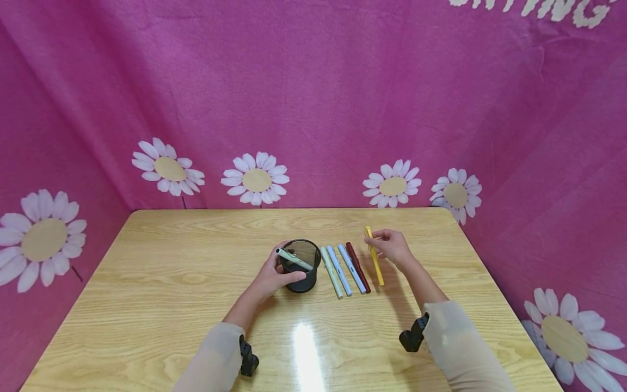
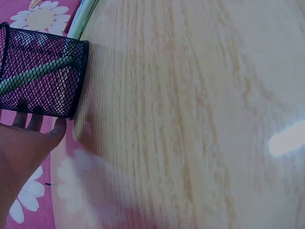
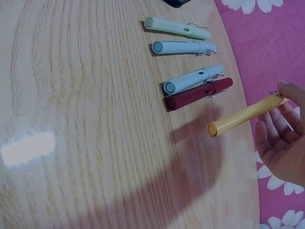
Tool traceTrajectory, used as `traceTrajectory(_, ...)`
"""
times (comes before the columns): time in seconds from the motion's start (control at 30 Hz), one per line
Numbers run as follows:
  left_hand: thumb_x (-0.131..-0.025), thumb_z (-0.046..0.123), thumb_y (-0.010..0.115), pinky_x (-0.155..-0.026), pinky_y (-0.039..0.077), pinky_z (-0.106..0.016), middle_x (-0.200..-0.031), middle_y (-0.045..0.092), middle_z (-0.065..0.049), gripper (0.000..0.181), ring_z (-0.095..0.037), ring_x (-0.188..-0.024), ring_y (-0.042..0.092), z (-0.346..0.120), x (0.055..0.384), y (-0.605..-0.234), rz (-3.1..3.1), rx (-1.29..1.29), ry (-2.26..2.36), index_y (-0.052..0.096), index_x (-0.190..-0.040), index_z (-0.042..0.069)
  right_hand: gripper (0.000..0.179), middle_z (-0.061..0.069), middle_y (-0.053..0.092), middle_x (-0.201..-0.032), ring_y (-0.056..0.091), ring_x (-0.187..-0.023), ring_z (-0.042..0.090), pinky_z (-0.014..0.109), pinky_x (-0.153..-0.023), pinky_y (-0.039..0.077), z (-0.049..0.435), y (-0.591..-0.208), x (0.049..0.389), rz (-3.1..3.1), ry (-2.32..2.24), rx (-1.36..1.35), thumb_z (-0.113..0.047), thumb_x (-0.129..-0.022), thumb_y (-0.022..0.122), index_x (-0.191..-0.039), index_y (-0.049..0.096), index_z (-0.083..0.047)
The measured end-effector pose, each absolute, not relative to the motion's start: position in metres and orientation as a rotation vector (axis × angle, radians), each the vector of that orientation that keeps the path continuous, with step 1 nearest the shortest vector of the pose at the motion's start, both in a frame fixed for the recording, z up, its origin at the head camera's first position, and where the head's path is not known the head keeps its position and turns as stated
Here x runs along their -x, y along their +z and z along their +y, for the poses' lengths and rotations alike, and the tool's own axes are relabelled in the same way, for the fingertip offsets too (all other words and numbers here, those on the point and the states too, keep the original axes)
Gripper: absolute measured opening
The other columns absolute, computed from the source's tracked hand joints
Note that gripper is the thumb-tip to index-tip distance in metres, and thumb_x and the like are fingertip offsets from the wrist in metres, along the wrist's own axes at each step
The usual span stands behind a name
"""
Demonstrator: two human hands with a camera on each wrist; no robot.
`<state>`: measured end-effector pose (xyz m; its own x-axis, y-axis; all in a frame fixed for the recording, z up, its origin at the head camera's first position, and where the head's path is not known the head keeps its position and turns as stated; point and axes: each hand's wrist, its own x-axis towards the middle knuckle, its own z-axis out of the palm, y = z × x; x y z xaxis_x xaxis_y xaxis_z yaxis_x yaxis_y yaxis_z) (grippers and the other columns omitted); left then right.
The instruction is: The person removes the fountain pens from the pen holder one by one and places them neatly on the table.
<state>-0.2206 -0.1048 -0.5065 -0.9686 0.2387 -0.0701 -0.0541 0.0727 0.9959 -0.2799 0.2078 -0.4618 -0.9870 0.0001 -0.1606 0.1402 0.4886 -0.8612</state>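
Note:
My left hand [image 1: 268, 276] holds a black mesh pen cup [image 1: 305, 286], with the thumb on its near side and other fingers behind it. A pale green pen [image 1: 295, 258] leans inside the cup; its end pokes over the left rim. My right hand [image 1: 393, 248] pinches a yellow pen [image 1: 375, 264] near its clip end. In the right wrist view, the yellow pen [image 3: 238, 118] hangs over the table, apart from a dark red pen [image 3: 198, 95]. Beside that lie two light blue pens [image 3: 193, 79] and another pale green pen [image 3: 176, 27], in a row.
A wood-grain table [image 1: 161, 283] carries everything. Behind it and at both sides hangs a pink cloth [image 1: 313, 109] printed with white daisies. The row of pens stands just right of the cup. Glare [image 1: 307, 354] lies on the table's near part.

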Motion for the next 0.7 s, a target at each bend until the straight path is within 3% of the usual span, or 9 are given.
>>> traceTrajectory(0.33, -0.077, 0.014, 0.077, -0.111, 0.025, -0.053, -0.148, 0.032, -0.018, 0.086, -0.032, -0.137, 0.030, -0.105, 0.216, -0.492, 2.110, -0.180, 1.961, 0.027, -0.145, 0.020, 0.043, 0.004, 0.064, -0.089, 0.055, -0.075, 0.015, 0.037, -0.073, 0.054, 0.214, -0.469, 0.281, 2.578, -1.504, -0.171, -0.026, -0.088, 0.065, -0.116, 0.056, 0.006)
traceTrajectory(0.7, -0.073, 0.020, 0.081, -0.110, 0.028, -0.052, -0.147, 0.036, -0.014, 0.086, -0.030, -0.135, 0.034, -0.104, 0.219, -0.505, 2.139, -0.164, 1.978, 0.031, -0.142, 0.027, 0.041, 0.002, 0.061, -0.083, 0.054, -0.071, 0.013, 0.042, -0.077, 0.054, 0.218, -0.481, 0.281, 2.547, -1.542, -0.223, -0.024, -0.087, 0.066, -0.112, 0.057, 0.006)
